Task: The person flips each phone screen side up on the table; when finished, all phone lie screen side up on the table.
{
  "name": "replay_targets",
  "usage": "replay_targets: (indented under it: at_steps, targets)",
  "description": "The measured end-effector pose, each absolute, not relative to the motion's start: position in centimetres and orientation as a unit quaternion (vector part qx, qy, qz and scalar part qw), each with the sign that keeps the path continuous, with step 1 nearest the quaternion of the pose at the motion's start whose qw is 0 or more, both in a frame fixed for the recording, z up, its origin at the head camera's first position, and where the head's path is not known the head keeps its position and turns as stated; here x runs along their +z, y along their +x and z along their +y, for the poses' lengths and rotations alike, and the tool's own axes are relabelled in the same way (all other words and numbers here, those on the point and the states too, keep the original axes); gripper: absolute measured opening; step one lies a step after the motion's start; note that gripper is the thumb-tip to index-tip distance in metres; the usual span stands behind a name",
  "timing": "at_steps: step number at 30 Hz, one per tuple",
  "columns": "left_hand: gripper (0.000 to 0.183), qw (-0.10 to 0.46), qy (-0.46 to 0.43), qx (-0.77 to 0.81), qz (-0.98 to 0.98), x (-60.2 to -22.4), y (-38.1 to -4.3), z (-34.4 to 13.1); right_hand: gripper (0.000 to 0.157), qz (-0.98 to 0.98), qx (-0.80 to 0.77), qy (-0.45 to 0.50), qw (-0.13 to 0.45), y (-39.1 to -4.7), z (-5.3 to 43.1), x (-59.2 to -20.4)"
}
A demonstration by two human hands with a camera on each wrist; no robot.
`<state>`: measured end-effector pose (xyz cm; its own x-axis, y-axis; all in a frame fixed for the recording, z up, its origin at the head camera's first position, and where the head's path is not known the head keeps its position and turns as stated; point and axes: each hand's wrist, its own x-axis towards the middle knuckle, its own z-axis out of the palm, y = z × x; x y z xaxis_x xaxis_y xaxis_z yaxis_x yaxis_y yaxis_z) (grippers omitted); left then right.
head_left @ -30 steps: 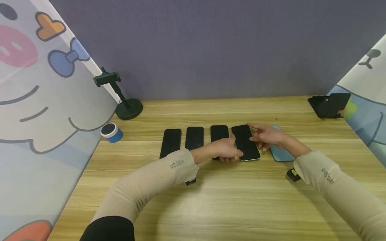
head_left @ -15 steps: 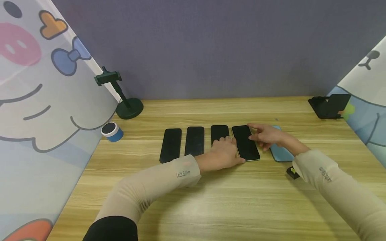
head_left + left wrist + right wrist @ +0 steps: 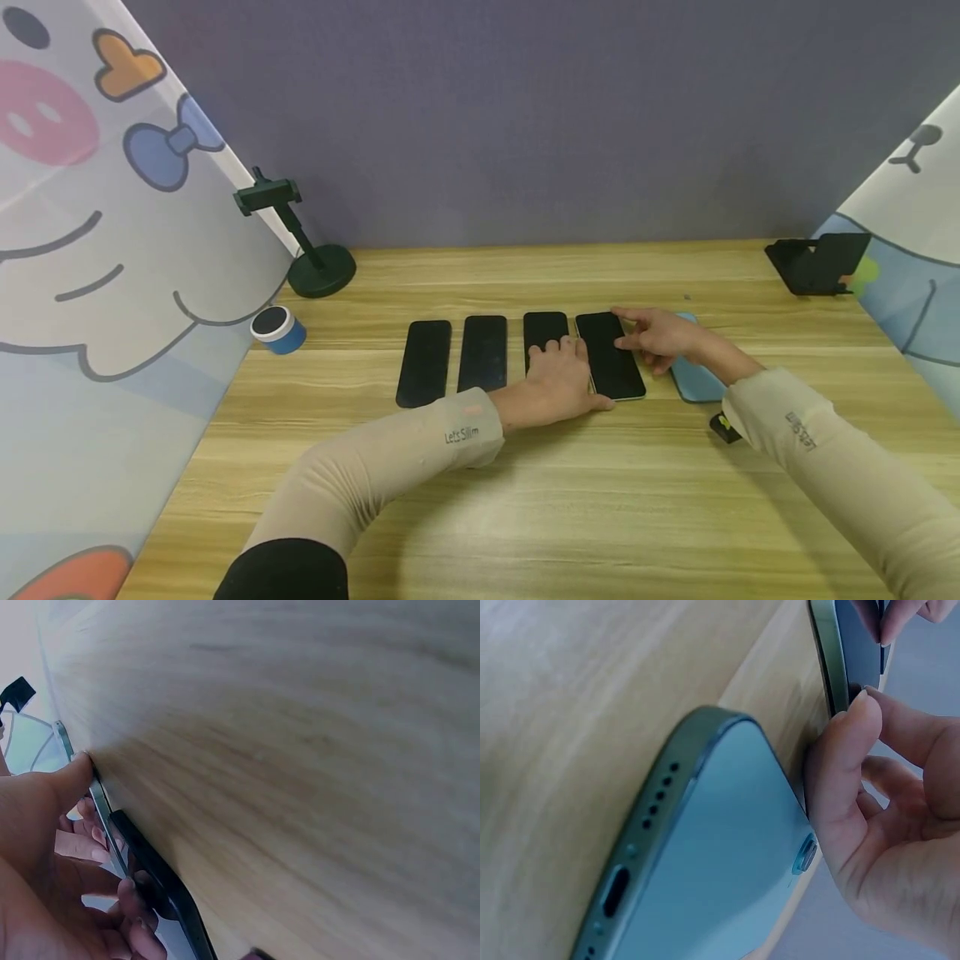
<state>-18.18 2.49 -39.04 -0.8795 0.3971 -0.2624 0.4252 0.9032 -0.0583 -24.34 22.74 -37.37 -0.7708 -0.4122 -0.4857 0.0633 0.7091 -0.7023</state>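
Several phones lie in a row on the wooden table. The fourth from the left, a black-screened phone, sits between my hands. My left hand reaches over the third phone, its fingertips along the gap between the two and its thumb at the fourth phone's lower edge. My right hand touches the fourth phone's upper right side with extended index finger and thumb, the other fingers bent. Below that hand, a light-blue phone lies back side up; the right wrist view shows its charging port and camera lens.
Two more dark phones, the first and second, lie to the left. A dark green stand and a blue-and-white jar are at the left edge. A black folding stand stands back right. A small black object sits near the right sleeve.
My left hand has turned so its fingers reach up over the third phone, with the thumb at the fourth phone's lower edge. My right hand and the phones look nearly unmoved.
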Motion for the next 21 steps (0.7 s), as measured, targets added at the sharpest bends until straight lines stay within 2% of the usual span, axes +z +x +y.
replay_targets:
  at_steps: [21]
  targets:
    - [0.099,0.147,0.232,-0.060,0.960,-38.53,-19.03,1.61,0.076,0.856,-0.390,-0.082,0.329,-24.32,22.65,-37.44]
